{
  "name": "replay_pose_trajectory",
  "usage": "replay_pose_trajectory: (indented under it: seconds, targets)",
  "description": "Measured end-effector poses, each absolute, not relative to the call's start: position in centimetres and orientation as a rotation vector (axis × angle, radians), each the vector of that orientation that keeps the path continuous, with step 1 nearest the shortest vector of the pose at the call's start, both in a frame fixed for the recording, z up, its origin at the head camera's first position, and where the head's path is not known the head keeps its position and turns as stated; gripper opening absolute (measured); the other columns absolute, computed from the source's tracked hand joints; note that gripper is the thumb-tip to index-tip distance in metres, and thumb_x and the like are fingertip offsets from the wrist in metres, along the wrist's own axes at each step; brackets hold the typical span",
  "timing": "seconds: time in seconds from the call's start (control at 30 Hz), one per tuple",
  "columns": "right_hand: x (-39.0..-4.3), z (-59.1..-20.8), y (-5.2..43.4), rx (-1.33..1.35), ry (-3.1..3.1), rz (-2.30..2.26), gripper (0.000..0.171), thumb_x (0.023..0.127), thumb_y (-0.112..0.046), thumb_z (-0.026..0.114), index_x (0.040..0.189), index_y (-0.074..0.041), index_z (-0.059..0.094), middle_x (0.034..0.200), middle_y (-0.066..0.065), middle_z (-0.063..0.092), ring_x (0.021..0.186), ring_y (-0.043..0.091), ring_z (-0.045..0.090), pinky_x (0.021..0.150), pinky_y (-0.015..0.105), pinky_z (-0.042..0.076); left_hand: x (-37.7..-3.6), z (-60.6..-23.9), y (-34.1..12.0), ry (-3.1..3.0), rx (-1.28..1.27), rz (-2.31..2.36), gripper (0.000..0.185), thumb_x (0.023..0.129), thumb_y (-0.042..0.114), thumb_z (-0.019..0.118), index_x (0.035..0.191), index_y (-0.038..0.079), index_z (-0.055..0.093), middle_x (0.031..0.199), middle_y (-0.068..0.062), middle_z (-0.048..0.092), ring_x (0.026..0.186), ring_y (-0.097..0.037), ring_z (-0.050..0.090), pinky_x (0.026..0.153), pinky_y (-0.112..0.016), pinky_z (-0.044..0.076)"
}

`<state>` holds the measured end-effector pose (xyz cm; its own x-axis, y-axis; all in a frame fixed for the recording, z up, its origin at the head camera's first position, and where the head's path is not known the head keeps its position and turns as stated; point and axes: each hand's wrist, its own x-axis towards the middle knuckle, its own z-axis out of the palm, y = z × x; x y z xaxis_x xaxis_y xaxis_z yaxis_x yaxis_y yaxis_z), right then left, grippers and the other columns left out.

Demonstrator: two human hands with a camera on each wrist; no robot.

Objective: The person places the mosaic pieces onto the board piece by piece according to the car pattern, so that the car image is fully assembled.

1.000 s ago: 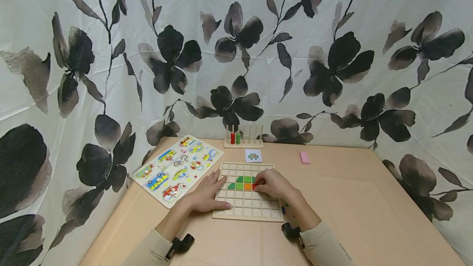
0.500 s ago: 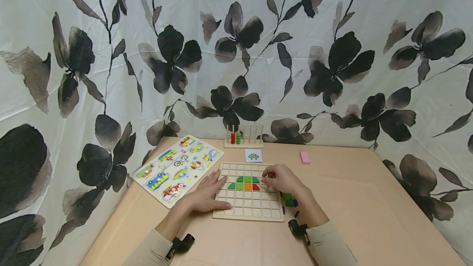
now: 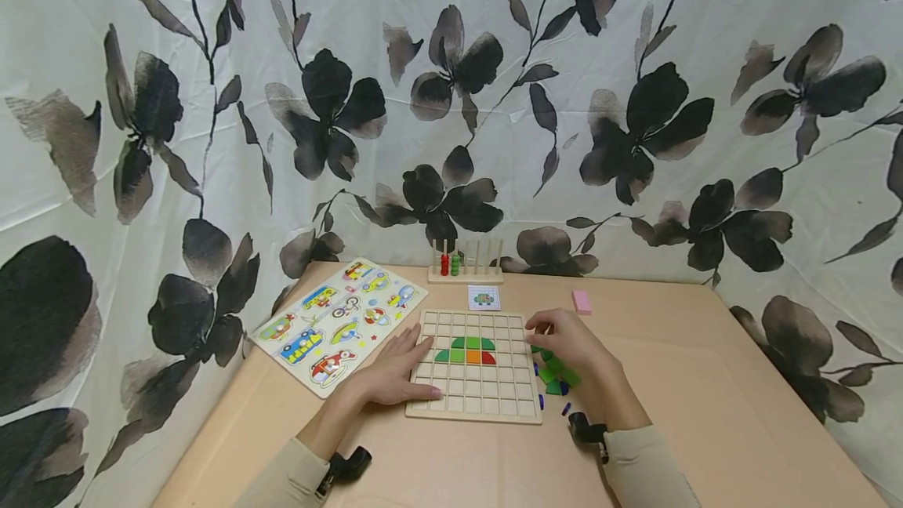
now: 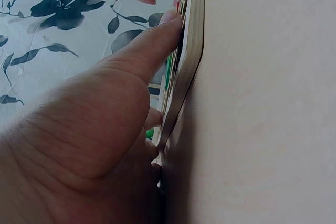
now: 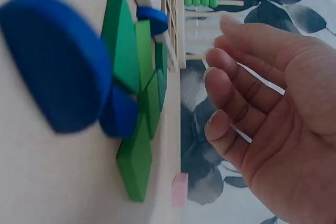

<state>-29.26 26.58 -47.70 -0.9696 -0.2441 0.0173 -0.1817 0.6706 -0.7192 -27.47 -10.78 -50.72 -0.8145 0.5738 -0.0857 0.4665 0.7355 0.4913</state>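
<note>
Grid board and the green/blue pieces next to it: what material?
Grid board: looks like pale unfinished wood, matte, with layered edge lines in the left wrist view, possibly plywood. Green pieces and blue pieces: opaque flat-coloured blocks with crisp edges, probably painted wood; plastic can't be ruled out.

Tan table [image 3: 705, 382], grid board [image 3: 474, 406], vehicle puzzle [image 3: 339, 324], bead rack [image 3: 466, 274], loose pieces [image 3: 557, 375]

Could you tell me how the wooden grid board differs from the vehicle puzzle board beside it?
The wooden grid board is plain, square-celled and mostly unfilled, with only a few green, orange and red tiles; the vehicle puzzle board is white and covered in colourful vehicle pictures. The left hand rests on the grid board; nothing touches the puzzle board. Both lie flat on the table.
</note>
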Motion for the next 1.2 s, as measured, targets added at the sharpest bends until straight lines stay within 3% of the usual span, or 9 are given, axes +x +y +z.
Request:
replay_pose_trajectory:
  seconds: [0.37, 0.73, 1.2]
  targets:
    - [-29.7, -49.1, 27.3, -0.239, 2.841, -1.195, 0.02, 0.097, -0.015, 0.074, 0.115, -0.005, 0.076, 0.098, 0.006, 0.067, 0.088, 0.022, 0.057, 0.073, 0.029, 0.051, -27.4, -50.6, -10.7, 2.696, 0.822, 0.684, 0.105, 0.089, 0.068, 0.068, 0.166, 0.011, 0.026, 0.175, -0.021, 0.004, 0.163, -0.039, 0.003, 0.132, -0.057, 0.005]
    - [-29.7, -49.4, 27.3, -0.304, 2.796, -1.141, 0.023, 0.091, -0.002, 0.076, 0.114, -0.001, 0.077, 0.099, 0.011, 0.065, 0.088, 0.022, 0.054, 0.076, 0.032, 0.048, -27.4, -50.5, -10.7, 2.693, 0.815, 0.686, 0.104, 0.09, 0.067, 0.069, 0.166, 0.011, 0.027, 0.175, -0.021, 0.004, 0.163, -0.039, 0.003, 0.132, -0.057, 0.005]
    - [-30.1, -49.9, 27.3, -0.388, 2.788, -1.106, 0.014, 0.089, 0.002, 0.077, 0.1, -0.003, 0.07, 0.088, 0.007, 0.063, 0.083, 0.02, 0.055, 0.072, 0.029, 0.048, -27.4, -50.5, -10.7, 2.699, 0.821, 0.674, 0.104, 0.09, 0.068, 0.068, 0.166, 0.011, 0.027, 0.175, -0.021, 0.004, 0.163, -0.039, 0.003, 0.132, -0.056, 0.005]
